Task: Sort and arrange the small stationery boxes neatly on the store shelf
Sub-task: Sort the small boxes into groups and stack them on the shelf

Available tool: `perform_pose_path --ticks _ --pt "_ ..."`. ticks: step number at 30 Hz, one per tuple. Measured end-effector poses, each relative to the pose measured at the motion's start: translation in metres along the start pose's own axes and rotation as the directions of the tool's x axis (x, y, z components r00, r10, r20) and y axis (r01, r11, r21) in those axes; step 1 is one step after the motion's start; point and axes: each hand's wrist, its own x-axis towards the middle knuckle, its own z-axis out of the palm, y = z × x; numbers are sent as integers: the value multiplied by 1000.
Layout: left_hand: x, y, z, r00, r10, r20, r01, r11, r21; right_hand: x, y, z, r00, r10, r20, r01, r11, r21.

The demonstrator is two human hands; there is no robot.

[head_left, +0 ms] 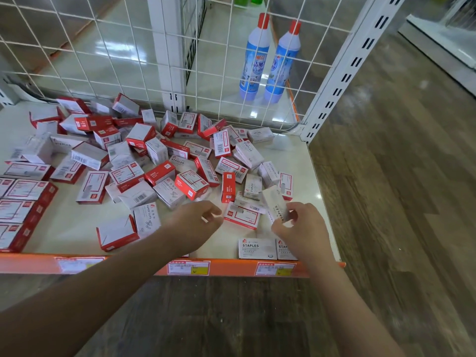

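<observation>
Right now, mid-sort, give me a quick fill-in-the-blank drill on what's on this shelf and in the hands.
1. The right hand grips a white box printed ____.
2. Two white staples boxes lie flat at the shelf's ____ edge, by the orange rail.
3. Behind the wire grid stand ____ blue bottles with red caps.
4. The left hand holds ____.

Missing words: STAPLES; front; two; nothing
</observation>
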Motion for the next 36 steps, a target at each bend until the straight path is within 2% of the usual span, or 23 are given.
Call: perform_pose_path --ticks 4,8,15,20,24,29,36 --pt "-2 0 -5 999 2 -44 -7 994 -105 -15 -21 7 990 -112 89 116 992 -46" --pt "-5 1 -12 997 1 -72 -10 992 -124 -26 -38 14 970 -158 187 176 981 -84" --pt "-9 -9 -20 995 -90 -47 79 976 -201 -34 -49 25 946 -252 205 284 948 -146" --pt "-12 -11 -22 997 -72 -28 68 987 -146 -29 -48 24 945 -205 255 230 970 -74" --pt "-14 -11 -20 999 -25 23 27 997 -70 -21 -55 19 941 -242 239 243 970 26" --pt "-14 -10 -20 999 -6 45 9 997 -74 -15 -64 23 917 -292 274 277 957 91" --pt "-17 -13 -24 999 -6 54 13 992 -129 -17 -62 26 933 -258 250 204 954 221"
